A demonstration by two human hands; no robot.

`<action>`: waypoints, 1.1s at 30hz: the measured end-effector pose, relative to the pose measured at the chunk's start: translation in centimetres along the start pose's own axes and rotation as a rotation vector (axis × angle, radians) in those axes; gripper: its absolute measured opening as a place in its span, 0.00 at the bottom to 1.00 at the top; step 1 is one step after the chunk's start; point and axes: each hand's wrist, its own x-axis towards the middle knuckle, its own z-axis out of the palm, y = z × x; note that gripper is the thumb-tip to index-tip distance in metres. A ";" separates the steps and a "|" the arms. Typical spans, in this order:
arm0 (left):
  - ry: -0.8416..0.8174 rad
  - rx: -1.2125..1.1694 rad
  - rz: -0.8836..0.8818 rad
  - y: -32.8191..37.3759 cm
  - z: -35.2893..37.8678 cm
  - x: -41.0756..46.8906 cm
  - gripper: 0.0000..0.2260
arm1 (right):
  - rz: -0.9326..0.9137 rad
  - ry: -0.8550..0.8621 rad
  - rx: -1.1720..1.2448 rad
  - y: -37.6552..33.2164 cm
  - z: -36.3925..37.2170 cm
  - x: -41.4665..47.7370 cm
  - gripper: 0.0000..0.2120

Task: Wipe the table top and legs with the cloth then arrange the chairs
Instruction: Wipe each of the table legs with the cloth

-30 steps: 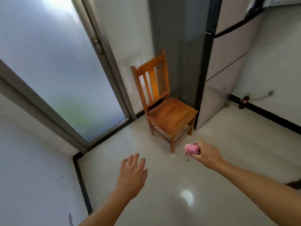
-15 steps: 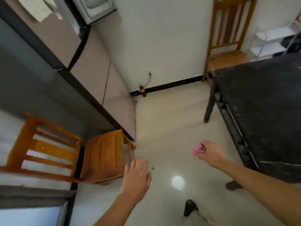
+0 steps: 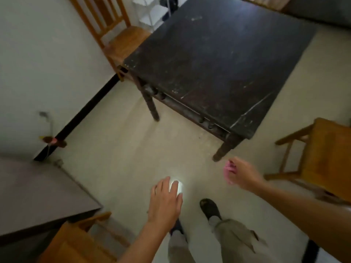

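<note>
A dark, scratched square table (image 3: 214, 59) fills the upper middle, with two turned legs showing at its near corners. My right hand (image 3: 244, 175) hangs in front of the near right leg and grips a balled pink cloth (image 3: 228, 168). My left hand (image 3: 165, 200) floats over the floor with straight fingers, holding nothing. Three wooden chairs stand around: one chair (image 3: 117, 33) against the wall behind the table's left corner, a second chair (image 3: 322, 158) at the right edge, a third chair (image 3: 76, 242) at bottom left.
A grey cabinet (image 3: 38, 192) juts in at the left above the near chair. A black skirting strip (image 3: 81, 112) runs along the white wall, with a plug and cable by it. My two feet (image 3: 209, 207) stand on the pale glossy floor below the hands.
The view has swung right from the corner chair to the table, which now lies straight ahead. Both hands keep the same pose, the right still holding the pink cloth.
</note>
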 end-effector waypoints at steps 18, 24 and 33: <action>0.091 -0.132 0.391 8.8 20.7 18.9 0.27 | 0.125 0.318 0.435 17.9 14.6 2.3 0.09; 0.366 -0.078 0.346 9.7 27.6 27.9 0.31 | 0.103 0.432 0.515 24.7 16.0 10.2 0.15; 0.824 -0.049 0.393 10.0 33.3 33.1 0.26 | -0.157 0.724 0.443 28.1 16.2 22.2 0.11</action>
